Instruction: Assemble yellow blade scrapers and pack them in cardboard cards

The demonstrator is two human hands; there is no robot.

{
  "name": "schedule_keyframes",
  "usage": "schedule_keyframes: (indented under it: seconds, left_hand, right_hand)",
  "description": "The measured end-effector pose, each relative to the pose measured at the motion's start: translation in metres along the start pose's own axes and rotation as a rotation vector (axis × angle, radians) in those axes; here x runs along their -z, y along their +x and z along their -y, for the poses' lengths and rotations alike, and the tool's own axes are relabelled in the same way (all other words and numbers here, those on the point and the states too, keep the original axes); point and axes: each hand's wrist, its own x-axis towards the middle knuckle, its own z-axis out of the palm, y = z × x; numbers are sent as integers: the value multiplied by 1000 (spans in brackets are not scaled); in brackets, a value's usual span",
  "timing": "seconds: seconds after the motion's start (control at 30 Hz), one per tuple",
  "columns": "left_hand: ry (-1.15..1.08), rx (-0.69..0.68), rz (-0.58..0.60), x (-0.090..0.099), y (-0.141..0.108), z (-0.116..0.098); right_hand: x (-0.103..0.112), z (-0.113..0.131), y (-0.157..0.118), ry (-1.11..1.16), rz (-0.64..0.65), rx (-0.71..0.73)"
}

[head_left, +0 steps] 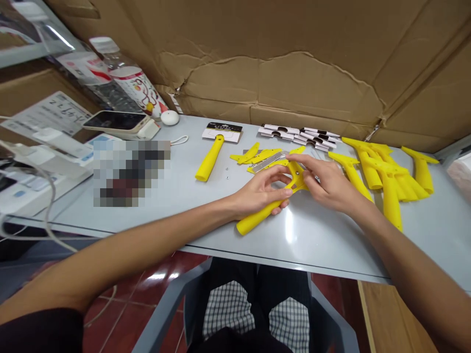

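From the head view, here I am mid-frame: my left hand [257,195] wraps a yellow handle [253,221], tilted over the surface [180,203]. That grip is closed around the shaft, probably to steady the forked end where my right hand [329,182] meets it. Whether my right grip pinches or merely presses, I can't tell. And there's a metal strip [268,162], slim and shiny, by my right fingertips! Flat yellow pieces [252,153] lie just beyond, apparently kept within reach, with tiny metal bits [227,169] to their left. Over at right of frame, smooth, rounded handles [392,198] bunch together, flared heads up, seemingly grouped as a supply. Behind them all, upper frame, stands creased, matte brown cardboard [294,29].
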Motion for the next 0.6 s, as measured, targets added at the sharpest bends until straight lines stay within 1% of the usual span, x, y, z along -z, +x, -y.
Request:
schedule_keyframes:
  seconds: [0.27,0.5,0.6]
  left_hand:
    - [-19,-3,-10,-4,-2,0]
    - [-96,44,-23,-6,-2,4]
    - [-91,19,-34,-3,-1,3]
  right_hand:
    - [-5,-2,1,-18,7,-2]
    - [-8,-4,1,-26,19,-10]
    - [-7,-3,1,-9,22,-18]
